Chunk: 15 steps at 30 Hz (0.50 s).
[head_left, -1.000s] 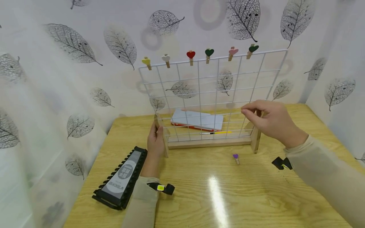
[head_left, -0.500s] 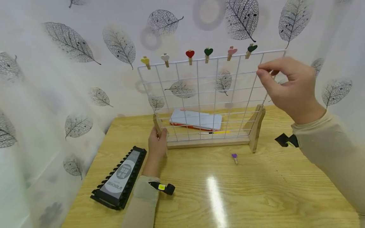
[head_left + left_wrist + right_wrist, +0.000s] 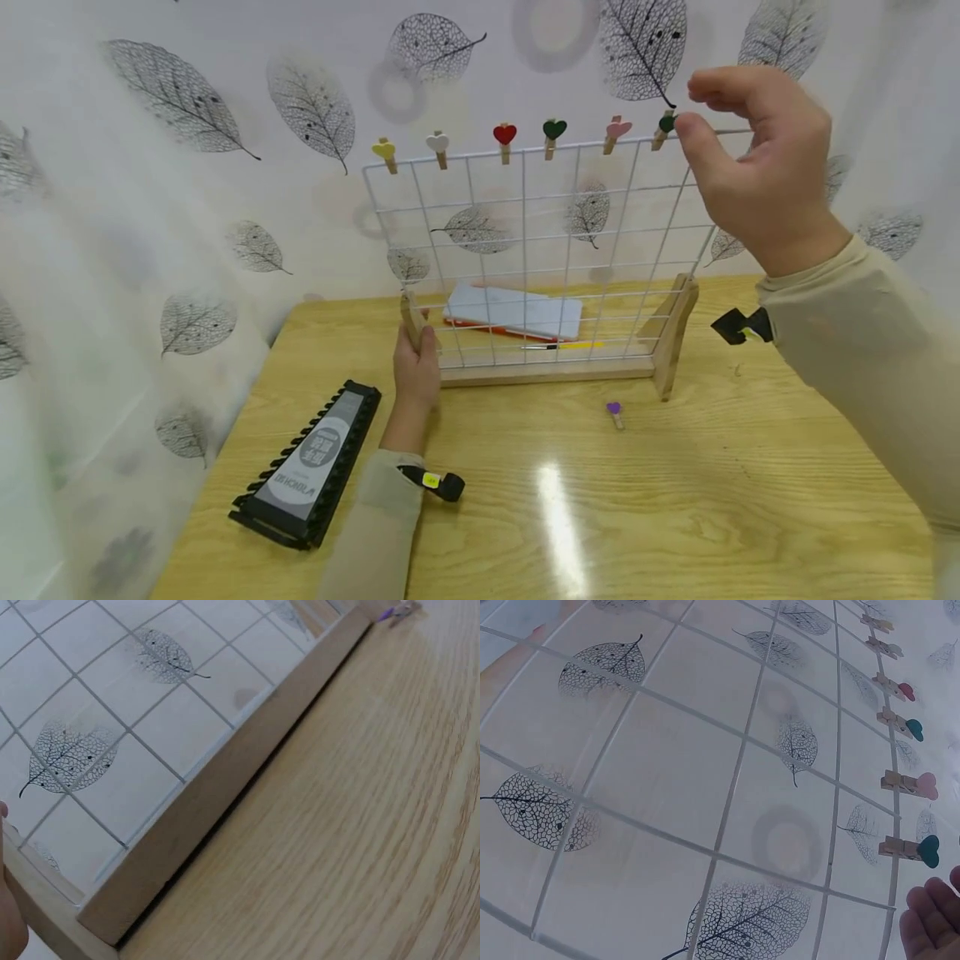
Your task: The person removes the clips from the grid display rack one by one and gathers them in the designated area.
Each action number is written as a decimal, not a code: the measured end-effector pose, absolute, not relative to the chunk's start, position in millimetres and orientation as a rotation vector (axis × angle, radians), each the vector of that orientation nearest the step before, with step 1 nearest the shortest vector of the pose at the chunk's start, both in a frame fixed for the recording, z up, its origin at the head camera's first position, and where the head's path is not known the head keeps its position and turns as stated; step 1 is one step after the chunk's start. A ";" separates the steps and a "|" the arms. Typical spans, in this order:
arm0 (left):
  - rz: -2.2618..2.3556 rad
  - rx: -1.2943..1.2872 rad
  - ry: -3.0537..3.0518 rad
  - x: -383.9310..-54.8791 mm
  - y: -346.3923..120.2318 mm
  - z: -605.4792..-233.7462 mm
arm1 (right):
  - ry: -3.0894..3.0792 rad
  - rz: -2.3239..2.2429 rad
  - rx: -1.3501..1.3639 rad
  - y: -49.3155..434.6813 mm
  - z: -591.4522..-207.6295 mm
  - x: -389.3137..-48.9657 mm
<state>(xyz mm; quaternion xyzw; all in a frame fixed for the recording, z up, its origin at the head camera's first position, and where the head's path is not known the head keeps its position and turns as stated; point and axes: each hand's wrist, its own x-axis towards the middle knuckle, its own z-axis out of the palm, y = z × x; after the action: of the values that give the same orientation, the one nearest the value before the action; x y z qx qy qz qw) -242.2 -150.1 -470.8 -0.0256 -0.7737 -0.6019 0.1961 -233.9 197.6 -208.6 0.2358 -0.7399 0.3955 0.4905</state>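
Observation:
My left hand (image 3: 417, 367) grips the left wooden leg (image 3: 411, 321) of a stand that holds a white wire grid (image 3: 523, 250). At the grid's top right corner, my right hand (image 3: 772, 158) is raised with thumb and index finger apart and nothing seen between them. Its thumb tip overlaps the edge of a green heart clothespin (image 3: 666, 125) in the head view. In the right wrist view, that green clothespin (image 3: 919, 850) sits just above the fingers. Further left along the top wire are pink (image 3: 617, 132), green, red, white and yellow heart clothespins (image 3: 385, 152).
A purple heart clothespin (image 3: 615, 414) lies on the table before the stand. Behind the grid are a pale flat case (image 3: 513, 310) with a red edge and a yellow-handled brush (image 3: 577, 345). A black wrench rack (image 3: 309, 467) lies left of my left forearm.
My right hand has risen from beside the right wooden leg to the grid's top right corner. Its thumb and index finger have spread apart. The left hand keeps its grip on the leg.

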 end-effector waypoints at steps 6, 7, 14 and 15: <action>-1.682 -0.069 -2.153 -245.0 -150.2 -475.0 | -1.913 0.956 0.670 198.4 -206.3 -237.5; -1.686 -0.079 -2.146 -244.8 -150.0 -475.5 | -1.923 0.939 0.688 199.1 -205.7 -238.0; -1.665 -0.151 -2.104 -247.7 -147.3 -479.8 | -2.047 0.979 0.580 198.6 -197.7 -234.8; -1.668 -0.149 -2.099 -248.0 -146.7 -480.2 | -2.067 0.995 0.557 198.6 -196.7 -234.4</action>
<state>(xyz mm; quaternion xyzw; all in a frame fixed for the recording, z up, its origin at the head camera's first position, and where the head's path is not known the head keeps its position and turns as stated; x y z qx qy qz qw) -248.0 -146.7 -480.2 -0.0540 -0.7615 -0.6050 0.2262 -234.4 198.6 -196.7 0.2184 -0.8098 0.3899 0.3803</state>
